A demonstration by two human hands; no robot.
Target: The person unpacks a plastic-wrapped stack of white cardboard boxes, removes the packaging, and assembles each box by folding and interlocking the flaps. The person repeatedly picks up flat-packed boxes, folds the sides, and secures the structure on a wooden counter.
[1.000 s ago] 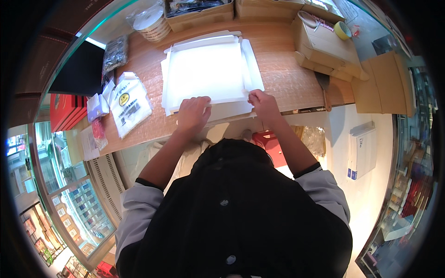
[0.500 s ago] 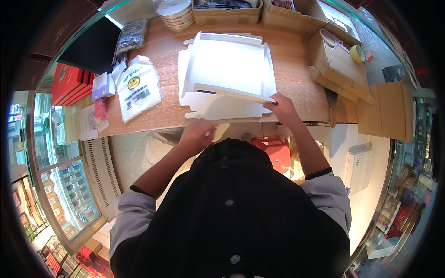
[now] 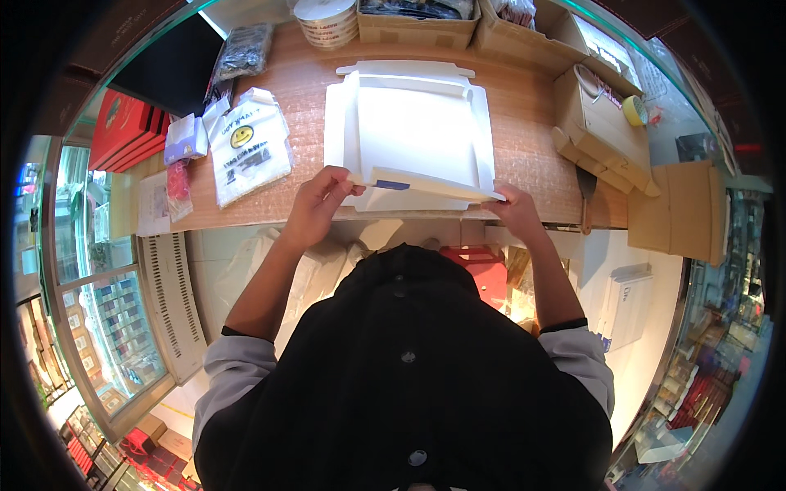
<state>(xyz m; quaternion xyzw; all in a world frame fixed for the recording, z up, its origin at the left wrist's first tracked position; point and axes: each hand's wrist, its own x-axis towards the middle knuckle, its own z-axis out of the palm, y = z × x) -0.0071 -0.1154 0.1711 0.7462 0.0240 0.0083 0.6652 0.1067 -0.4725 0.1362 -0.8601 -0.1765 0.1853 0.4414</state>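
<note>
A white cardboard box (image 3: 415, 124), partly folded with raised side panels and flat flaps, lies on the wooden table in front of me. Its near wall stands up and shows a dark blue patch on the outer face. At the left corner of that wall, my left hand (image 3: 318, 201) pinches the cardboard between thumb and fingers. My right hand (image 3: 512, 211) grips the wall's other corner. Both hands are just above the table's near edge.
On the left of the table (image 3: 291, 78) lie a white plastic bag (image 3: 250, 150) with a smiley, a small lilac-white box (image 3: 187, 140) and red boxes (image 3: 123, 136). Tape rolls (image 3: 326, 23) stand at the back. Brown cartons (image 3: 600, 123) and a scraper-like tool (image 3: 586, 195) sit on the right.
My left hand has moved up from the table edge and taken hold of the near wall's left corner. My right hand still holds the right corner, slightly lower.
</note>
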